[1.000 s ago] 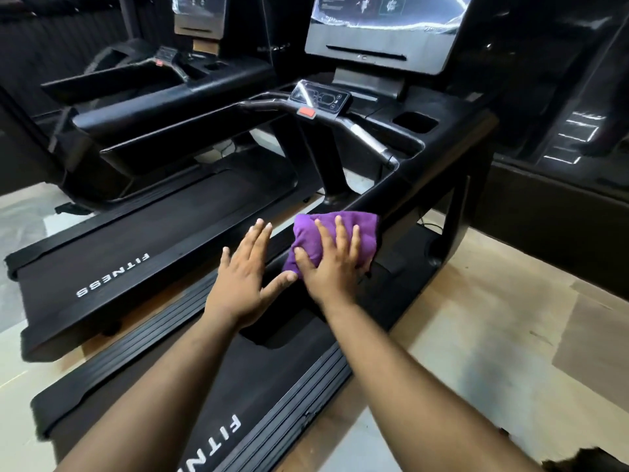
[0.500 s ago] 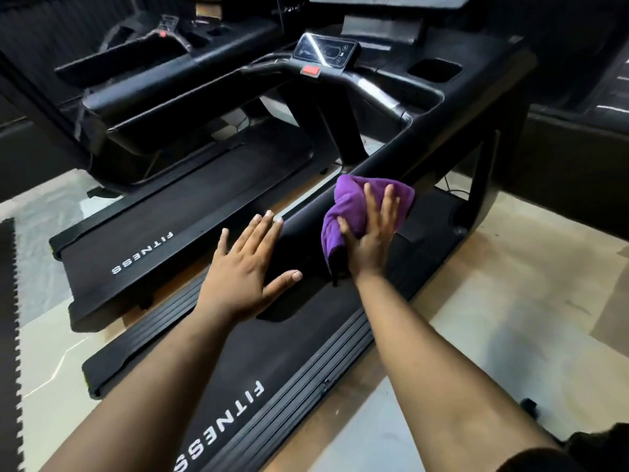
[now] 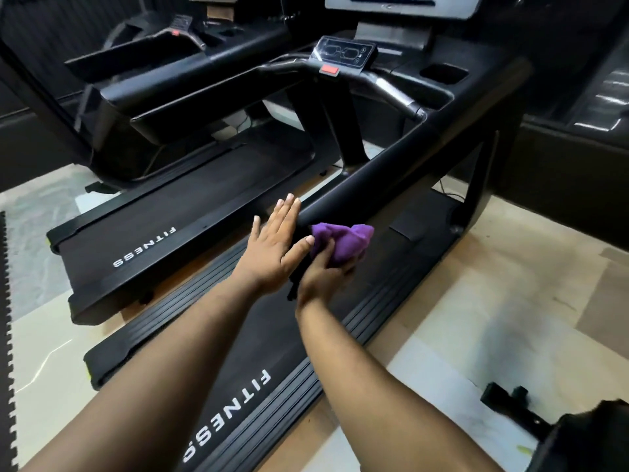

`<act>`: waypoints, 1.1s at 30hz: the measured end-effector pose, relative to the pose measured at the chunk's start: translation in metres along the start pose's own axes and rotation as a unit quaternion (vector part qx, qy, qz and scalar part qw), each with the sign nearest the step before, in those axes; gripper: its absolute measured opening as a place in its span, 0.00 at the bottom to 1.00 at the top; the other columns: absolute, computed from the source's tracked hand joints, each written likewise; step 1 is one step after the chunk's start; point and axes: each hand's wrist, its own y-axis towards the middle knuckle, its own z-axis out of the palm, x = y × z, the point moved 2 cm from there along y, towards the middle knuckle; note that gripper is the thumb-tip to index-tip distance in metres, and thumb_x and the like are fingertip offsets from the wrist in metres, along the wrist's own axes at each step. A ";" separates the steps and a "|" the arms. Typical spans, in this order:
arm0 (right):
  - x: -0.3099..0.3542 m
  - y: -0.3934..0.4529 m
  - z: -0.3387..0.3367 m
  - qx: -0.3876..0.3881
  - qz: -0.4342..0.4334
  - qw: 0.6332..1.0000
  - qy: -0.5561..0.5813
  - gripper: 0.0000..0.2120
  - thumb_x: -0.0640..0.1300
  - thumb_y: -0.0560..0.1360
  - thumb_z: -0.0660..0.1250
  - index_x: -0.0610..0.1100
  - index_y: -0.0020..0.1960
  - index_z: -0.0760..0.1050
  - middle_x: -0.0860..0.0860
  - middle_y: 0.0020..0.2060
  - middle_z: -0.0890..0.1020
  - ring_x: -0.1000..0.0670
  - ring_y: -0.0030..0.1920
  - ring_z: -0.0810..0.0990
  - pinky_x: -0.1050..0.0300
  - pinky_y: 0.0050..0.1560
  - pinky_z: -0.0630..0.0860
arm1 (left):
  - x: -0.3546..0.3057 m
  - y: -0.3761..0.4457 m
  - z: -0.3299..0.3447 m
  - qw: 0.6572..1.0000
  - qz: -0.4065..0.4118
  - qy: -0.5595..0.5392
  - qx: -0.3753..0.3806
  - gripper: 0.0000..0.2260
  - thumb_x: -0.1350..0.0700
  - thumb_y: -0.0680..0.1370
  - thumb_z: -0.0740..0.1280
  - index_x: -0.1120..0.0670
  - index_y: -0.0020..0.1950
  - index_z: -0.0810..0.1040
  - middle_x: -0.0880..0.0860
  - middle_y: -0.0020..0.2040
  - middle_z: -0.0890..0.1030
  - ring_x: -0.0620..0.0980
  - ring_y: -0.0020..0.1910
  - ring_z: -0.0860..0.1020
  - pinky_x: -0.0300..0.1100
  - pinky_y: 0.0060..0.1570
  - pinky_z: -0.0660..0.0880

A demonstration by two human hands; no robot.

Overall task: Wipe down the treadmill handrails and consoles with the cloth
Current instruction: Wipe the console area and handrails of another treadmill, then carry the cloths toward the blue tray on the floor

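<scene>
At the near end of the treadmill's right handrail (image 3: 384,165), a bunched purple cloth (image 3: 343,241) sits gripped in the right hand (image 3: 323,274). Just beside it, the left hand (image 3: 272,247) rests flat, fingers straight, against the rail's end.

Bunched purple cloth (image 3: 343,245) at near end of black padded right handrail (image 3: 391,165), right hand (image 3: 321,277) beneath. Left hand (image 3: 275,243) just left. Second black treadmill (image 3: 163,226) further left.

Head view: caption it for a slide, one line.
Right hand grips purple cloth at the handrail end; open left hand alongside.
</scene>
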 end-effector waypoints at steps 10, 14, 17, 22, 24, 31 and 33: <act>0.029 -0.133 -0.006 0.254 -0.096 0.924 -0.271 0.33 0.51 0.86 0.57 0.52 0.84 0.41 0.39 0.80 0.33 0.35 0.81 0.34 0.43 0.79 0.39 | 0.046 -0.109 -0.034 0.929 -0.187 -0.319 -0.022 0.53 0.26 0.62 0.66 0.54 0.80 0.65 0.51 0.73 0.75 0.49 0.71 0.74 0.51 0.74 0.69; 0.028 -0.188 -0.011 0.386 -0.126 0.879 -0.250 0.33 0.50 0.85 0.60 0.52 0.84 0.47 0.44 0.83 0.45 0.45 0.83 0.48 0.61 0.75 0.50 | 0.069 -0.169 -0.065 0.897 -0.180 -0.400 -0.057 0.23 0.38 0.70 0.75 0.51 0.59 0.83 0.51 0.52 0.87 0.48 0.52 0.84 0.54 0.61 0.80; 0.029 -0.234 0.003 0.453 -0.158 0.831 -0.280 0.40 0.60 0.78 0.66 0.53 0.84 0.51 0.46 0.83 0.55 0.46 0.81 0.57 0.51 0.79 0.58 | 0.093 -0.225 -0.096 0.871 -0.182 -0.440 -0.120 0.15 0.47 0.74 0.75 0.53 0.56 0.84 0.56 0.51 0.87 0.50 0.49 0.84 0.53 0.58 0.79; 0.014 -0.298 0.039 0.566 -0.186 0.741 -0.311 0.46 0.71 0.67 0.71 0.55 0.80 0.63 0.49 0.75 0.69 0.52 0.75 0.68 0.47 0.77 0.65 | 0.136 -0.323 -0.145 0.866 -0.222 -0.386 -0.226 0.03 0.56 0.81 0.72 0.49 0.53 0.83 0.47 0.46 0.86 0.43 0.46 0.82 0.47 0.54 0.79; 0.020 -0.328 0.051 0.591 -0.200 0.731 -0.277 0.43 0.65 0.72 0.74 0.52 0.80 0.62 0.50 0.76 0.67 0.53 0.75 0.68 0.50 0.78 0.64 | 0.149 -0.357 -0.161 0.853 -0.232 -0.399 -0.245 0.05 0.54 0.81 0.71 0.50 0.55 0.83 0.51 0.50 0.86 0.47 0.49 0.83 0.49 0.58 0.79; -0.005 -0.452 0.092 0.696 -0.248 0.613 -0.280 0.21 0.51 0.78 0.73 0.51 0.69 0.76 0.51 0.63 0.79 0.53 0.62 0.78 0.53 0.67 0.74 | 0.186 -0.485 -0.212 0.816 -0.280 -0.381 -0.332 0.07 0.55 0.84 0.66 0.54 0.57 0.82 0.50 0.50 0.85 0.45 0.50 0.82 0.40 0.55 0.79; -0.019 -0.486 0.104 0.708 -0.256 0.591 -0.288 0.10 0.53 0.76 0.74 0.50 0.53 0.82 0.51 0.49 0.84 0.53 0.48 0.81 0.53 0.53 0.78 | 0.199 -0.523 -0.223 0.799 -0.302 -0.348 -0.386 0.06 0.54 0.84 0.67 0.54 0.56 0.82 0.48 0.50 0.84 0.44 0.51 0.81 0.35 0.52 0.77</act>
